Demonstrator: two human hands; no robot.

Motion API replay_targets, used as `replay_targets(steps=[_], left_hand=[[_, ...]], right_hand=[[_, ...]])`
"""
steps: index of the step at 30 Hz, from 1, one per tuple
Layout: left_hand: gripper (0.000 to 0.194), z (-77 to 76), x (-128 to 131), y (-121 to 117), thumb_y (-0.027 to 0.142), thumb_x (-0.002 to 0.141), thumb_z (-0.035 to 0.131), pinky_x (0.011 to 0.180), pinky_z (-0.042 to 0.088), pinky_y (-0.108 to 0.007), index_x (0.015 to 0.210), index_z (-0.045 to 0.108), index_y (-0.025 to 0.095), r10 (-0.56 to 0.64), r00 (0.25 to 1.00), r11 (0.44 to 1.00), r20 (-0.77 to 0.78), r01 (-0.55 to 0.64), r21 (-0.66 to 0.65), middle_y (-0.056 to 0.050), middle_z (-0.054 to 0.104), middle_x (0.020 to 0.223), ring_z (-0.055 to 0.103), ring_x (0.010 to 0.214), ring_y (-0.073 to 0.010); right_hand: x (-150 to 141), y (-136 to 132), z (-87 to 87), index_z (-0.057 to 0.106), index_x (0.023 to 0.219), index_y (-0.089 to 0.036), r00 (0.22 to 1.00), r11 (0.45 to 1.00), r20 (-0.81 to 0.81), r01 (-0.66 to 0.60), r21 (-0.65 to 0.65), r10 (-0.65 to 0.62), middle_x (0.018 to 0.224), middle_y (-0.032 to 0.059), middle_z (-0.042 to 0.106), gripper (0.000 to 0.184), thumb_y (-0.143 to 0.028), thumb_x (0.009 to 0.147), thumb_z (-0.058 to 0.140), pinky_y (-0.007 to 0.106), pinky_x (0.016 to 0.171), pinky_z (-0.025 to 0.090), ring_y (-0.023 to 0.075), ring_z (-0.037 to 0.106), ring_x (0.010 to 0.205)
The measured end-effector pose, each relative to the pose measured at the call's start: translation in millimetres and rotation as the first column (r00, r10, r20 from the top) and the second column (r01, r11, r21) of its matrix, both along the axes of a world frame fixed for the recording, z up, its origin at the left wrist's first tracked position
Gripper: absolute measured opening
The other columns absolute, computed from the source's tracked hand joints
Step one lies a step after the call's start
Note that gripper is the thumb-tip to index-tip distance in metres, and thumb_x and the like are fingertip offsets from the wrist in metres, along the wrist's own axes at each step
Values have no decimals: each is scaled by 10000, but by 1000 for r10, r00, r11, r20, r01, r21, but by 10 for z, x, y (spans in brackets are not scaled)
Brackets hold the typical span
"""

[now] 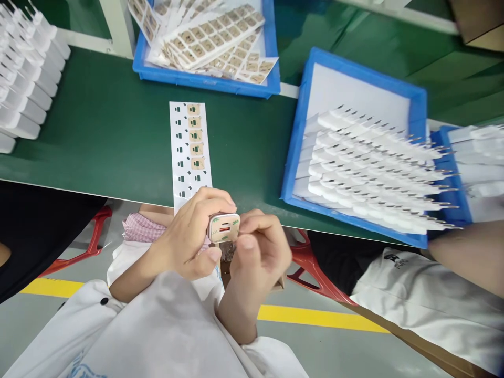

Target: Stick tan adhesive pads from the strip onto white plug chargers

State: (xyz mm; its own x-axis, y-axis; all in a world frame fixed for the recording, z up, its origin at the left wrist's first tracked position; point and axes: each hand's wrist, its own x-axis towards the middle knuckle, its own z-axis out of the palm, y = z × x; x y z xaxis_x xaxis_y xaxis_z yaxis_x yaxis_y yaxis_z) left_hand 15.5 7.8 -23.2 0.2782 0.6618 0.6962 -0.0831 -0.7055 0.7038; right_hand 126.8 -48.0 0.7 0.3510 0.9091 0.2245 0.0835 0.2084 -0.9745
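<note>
A white USB charger (224, 229) is gripped in my left hand (189, 239), its port face turned up toward me. One slot is dark and the other is orange-red. Around the ports lies a tan adhesive sticker (216, 235) with greenish marks. My right hand (263, 247) is closed, with thumb and index finger at the right edge of the sticker; the exact contact is partly hidden. Just beyond my left hand, a white sticker sheet (185, 178) lies on the table, with several tan stickers in its right column and bare spots nearer me.
At the back, a blue tray (208, 84) holds piled sticker sheets. On the right, another blue tray (289, 173) holds rows of white chargers with metal prongs. Stacked white pieces (31, 89) stand far left on the green table (106, 131). Other people sit close on both sides.
</note>
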Motion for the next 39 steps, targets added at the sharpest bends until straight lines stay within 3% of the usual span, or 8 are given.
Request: replay_targets(steps=[4,10,16,22,28,34,39], left_hand=[[434,-39,-17,27,412,974,463,785,516,-361,1356,438,205,-71,997,997,-37,70,-28,-92,517,1125,562,1033,-234],[471,-160,15,93,508,962,499,800,513,-374,1335,436,228,-115,993,991,-1,115,-70,-85,526,1122,562,1014,-242],[413,-254,62,77,460,990,406,812,508,-404,1327,429,222,-64,992,998,-105,63,-14,-84,524,1094,560,1027,-259],[448,-322,-14,43,536,1036,345,924,509,-446,1359,413,233,-47,976,992,-213,21,-127,-121,516,1225,574,1135,-283],[633,-459,2,74,730,992,347,963,534,-488,1401,406,250,88,972,996,-219,-91,-4,-129,545,1248,586,1211,-313],[842,-621,-51,96,839,918,367,933,573,-499,1492,339,222,128,975,991,-182,-133,-17,-172,535,1330,634,1179,-324],[766,-647,15,73,792,921,463,863,558,-438,1397,472,192,181,978,964,-108,-198,-176,-132,598,1193,647,1054,-286]], right_hand=[[23,16,-21,459,886,-248,994,978,37,-95,-185,104,755,-76,459,376,-447,855,777,236,568,362,95,413,612],[101,132,-67,395,759,-232,980,958,-40,-198,-207,194,677,-74,395,412,-517,1045,476,245,567,304,94,352,592],[179,265,-5,316,707,-246,972,933,114,-157,-325,204,629,-102,279,526,-562,854,710,232,508,236,78,249,560],[172,319,-24,316,709,-245,975,918,34,-197,-344,222,615,-89,290,462,-570,1019,426,247,529,252,93,269,570],[121,413,31,341,693,-240,977,891,107,-120,-437,184,599,-113,319,530,-469,710,819,241,525,230,83,282,583],[93,445,-25,308,652,-227,983,947,33,-165,-277,181,600,-91,275,499,-508,917,625,254,550,228,82,275,589],[62,484,-114,317,657,-229,988,963,-7,-151,-225,153,600,-73,296,570,-663,1023,373,264,551,222,90,288,583]])
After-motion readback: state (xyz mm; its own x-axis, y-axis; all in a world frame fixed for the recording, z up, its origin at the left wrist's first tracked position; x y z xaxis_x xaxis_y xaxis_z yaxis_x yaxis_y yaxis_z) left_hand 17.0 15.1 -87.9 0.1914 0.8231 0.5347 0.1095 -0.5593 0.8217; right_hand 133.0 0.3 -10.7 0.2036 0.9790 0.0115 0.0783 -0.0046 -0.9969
